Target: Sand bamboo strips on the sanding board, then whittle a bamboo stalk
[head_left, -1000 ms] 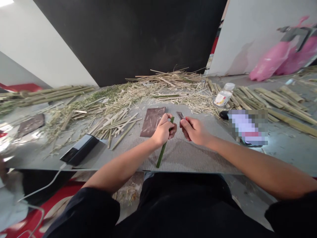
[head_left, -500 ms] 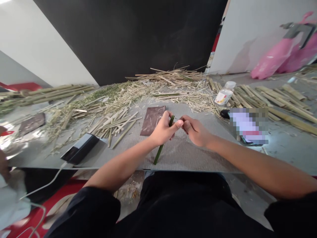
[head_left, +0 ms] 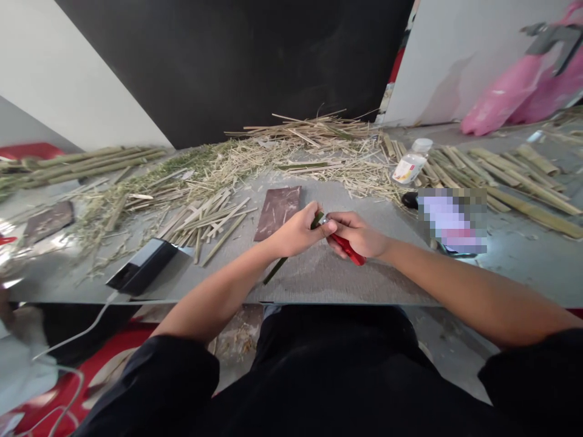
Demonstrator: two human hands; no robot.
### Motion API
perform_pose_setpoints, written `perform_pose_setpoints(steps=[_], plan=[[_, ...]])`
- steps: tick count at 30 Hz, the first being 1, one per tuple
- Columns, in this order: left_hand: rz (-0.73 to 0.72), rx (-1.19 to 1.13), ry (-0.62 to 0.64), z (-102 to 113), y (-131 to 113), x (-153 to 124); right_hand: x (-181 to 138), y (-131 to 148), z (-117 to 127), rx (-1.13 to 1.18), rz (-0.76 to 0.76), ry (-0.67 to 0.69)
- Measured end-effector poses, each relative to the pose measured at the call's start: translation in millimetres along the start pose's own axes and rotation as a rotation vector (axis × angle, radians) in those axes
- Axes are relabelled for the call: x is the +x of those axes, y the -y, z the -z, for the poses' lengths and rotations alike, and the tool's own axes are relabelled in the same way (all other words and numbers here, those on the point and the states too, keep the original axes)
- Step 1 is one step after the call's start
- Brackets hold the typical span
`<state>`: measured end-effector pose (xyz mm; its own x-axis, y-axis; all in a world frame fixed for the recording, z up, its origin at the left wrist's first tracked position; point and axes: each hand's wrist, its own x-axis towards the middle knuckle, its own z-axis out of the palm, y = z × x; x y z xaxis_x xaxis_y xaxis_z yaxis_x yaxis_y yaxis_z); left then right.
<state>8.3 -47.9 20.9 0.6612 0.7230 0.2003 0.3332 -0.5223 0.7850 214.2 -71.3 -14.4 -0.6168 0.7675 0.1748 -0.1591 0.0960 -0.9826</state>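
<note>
My left hand (head_left: 300,230) is closed around a green bamboo strip (head_left: 275,271), whose lower end slants down toward the table's front edge. The strip's upper tip shows above the fingers. My right hand (head_left: 362,233) grips a red-handled knife (head_left: 351,250), with a bit of metal showing by the left thumb. The blade is mostly hidden where the two hands meet at the strip's upper end. Just behind the left hand a brown rectangular pad (head_left: 277,212) lies on the grey table.
Thin split strips (head_left: 214,224) and shavings (head_left: 255,161) spread across the left and back. A black box with a cable (head_left: 141,267) stands front left. At right are a phone (head_left: 450,221), a small bottle (head_left: 412,162), bamboo pieces (head_left: 528,203) and pink spray bottles (head_left: 505,97).
The red knife handle has come into sight in my right hand. The bamboo strip has tilted, its lower end swinging left and up. The whole view has shifted slightly.
</note>
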Motion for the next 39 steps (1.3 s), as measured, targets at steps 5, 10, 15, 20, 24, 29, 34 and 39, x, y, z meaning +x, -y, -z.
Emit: perform_pose_setpoints(steps=[5,10,15,20,24,29,34,39], plan=[[0.038,0.025,-0.006,-4.3,0.5,0.1,-0.6,-1.7,0.5,0.061,-0.064,-0.037],[0.056,0.068,-0.045,-5.7,-2.9,-1.7,-0.1,-1.1,0.8,0.076,-0.082,-0.062],[0.023,0.095,-0.043,-6.2,-2.9,-2.1,0.9,-2.5,0.6,0.100,-0.132,-0.054],[0.023,0.099,0.007,-4.8,-1.4,-1.1,0.5,-1.2,-1.1,0.117,-0.159,-0.054],[0.028,0.093,0.032,-4.7,0.6,-0.5,0.6,-0.6,-2.9,0.108,-0.135,-0.075],[0.048,0.123,-0.006,-8.9,4.2,1.8,1.5,-2.9,-7.1,0.071,-0.083,-0.135],[0.108,0.145,-0.086,-12.6,0.9,2.7,4.1,-7.7,-17.8,-0.065,-0.019,-0.348],[0.085,0.067,-0.098,-14.0,0.6,1.7,7.5,-9.5,-18.7,-0.038,0.002,-0.425]])
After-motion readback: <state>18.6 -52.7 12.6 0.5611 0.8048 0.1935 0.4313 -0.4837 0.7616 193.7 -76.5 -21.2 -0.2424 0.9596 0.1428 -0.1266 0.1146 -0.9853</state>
